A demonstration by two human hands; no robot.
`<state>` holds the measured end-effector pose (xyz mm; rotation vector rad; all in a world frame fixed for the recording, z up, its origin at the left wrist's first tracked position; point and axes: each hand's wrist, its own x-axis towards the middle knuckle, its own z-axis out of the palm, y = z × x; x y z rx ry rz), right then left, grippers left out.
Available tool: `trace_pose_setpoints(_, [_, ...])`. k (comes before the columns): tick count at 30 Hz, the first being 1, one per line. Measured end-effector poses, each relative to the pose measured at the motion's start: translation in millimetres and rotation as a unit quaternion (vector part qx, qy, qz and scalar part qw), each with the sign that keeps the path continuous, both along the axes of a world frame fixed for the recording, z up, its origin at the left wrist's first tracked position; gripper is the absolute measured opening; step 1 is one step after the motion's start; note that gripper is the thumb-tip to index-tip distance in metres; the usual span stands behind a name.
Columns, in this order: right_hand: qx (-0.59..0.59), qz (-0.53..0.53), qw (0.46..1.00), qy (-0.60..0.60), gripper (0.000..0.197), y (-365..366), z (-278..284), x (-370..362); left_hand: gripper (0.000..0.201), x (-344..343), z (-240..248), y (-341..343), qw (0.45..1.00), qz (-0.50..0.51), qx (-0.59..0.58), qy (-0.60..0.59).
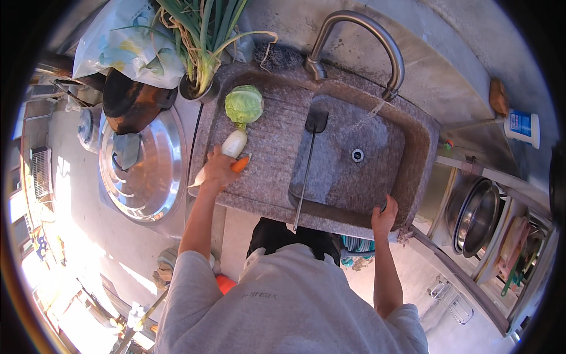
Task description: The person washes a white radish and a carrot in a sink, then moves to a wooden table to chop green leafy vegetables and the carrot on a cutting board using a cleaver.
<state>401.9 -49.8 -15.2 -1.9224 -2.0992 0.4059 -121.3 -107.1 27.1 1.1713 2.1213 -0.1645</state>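
My left hand (219, 169) is closed over a white radish (234, 143) lying on the ribbed drainboard; its thin tip pokes out on the near side. Beside my fingers lies an orange carrot (240, 164), partly covered by the hand. A round green cabbage (244, 104) sits just beyond the radish. Over the front rim of the stone sink (424, 177), at its right, my right hand (384, 219) has its fingers curled round a small dark thing I cannot make out. A long-handled ladle (316, 121) with a dark head leans in the basin, its handle crossing the front rim.
A curved metal faucet (359, 20) arches over the basin, with water at its spout. Left of the drainboard are a large shiny lid (159, 171), a pot of green onions (203, 71) and a white plastic bag (132, 44). Metal bowls (477, 215) stand on a shelf at right.
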Motion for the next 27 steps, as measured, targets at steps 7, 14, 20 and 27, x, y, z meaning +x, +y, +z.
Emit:
trace_pose_setpoints(7, [-0.167, -0.022, 0.888, 0.428, 0.026, 110, -29, -192, 0.04, 0, 32, -22, 0.993, 0.02, 0.09, -0.069])
trace_pose_setpoints(14, [-0.187, -0.225, 0.664, 0.688, 0.023, 242, -23, -229, 0.04, -3, 70, -41, 0.973, 0.082, 0.18, -0.117])
trace_pose_setpoints(20, [-0.056, -0.035, 0.95, 0.307, 0.019, 201, -76, -261, 0.039, 1, 71, -63, 0.952, 0.157, 0.22, -0.143])
trace_pose_setpoints(27, [0.048, -0.099, 0.966, 0.234, 0.015, 244, -27, -330, 0.038, 0, 68, -93, 0.949, 0.181, 0.217, -0.142])
